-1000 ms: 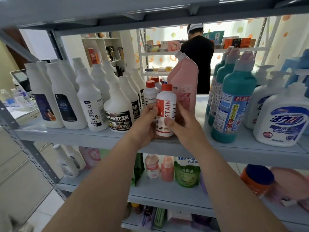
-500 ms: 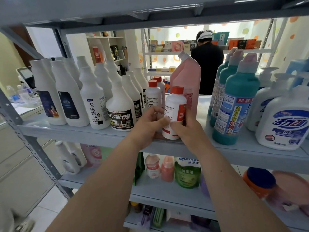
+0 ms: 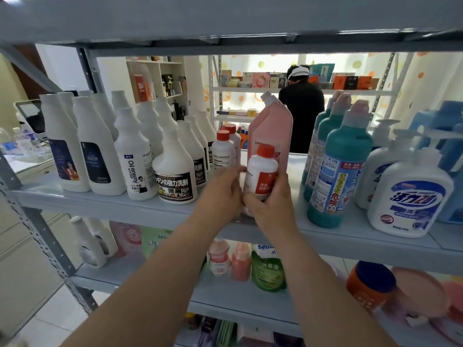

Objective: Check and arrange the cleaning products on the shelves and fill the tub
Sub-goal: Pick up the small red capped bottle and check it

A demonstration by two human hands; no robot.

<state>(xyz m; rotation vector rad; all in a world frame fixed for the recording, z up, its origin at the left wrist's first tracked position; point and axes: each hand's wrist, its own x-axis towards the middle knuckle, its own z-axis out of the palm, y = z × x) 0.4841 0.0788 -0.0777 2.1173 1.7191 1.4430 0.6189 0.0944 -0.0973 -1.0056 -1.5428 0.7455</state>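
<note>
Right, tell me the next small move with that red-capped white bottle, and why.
Probably set the small white plastic bottle with the red cap upright on the grey metal shelf, in front of the two matching red-capped bottles. The left hand and right hand hold it tilted near the front edge.

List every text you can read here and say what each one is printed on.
"Oil enemy": white spray bottle.
"強力洗剤": black-labelled white bottle.
"危険": teal bottle.
"活力28": white pump bottle.
"消毒液": green pouch.
Label of the red-capped bottle in the right hand: too blurred.
Other small print: unreadable.
</note>
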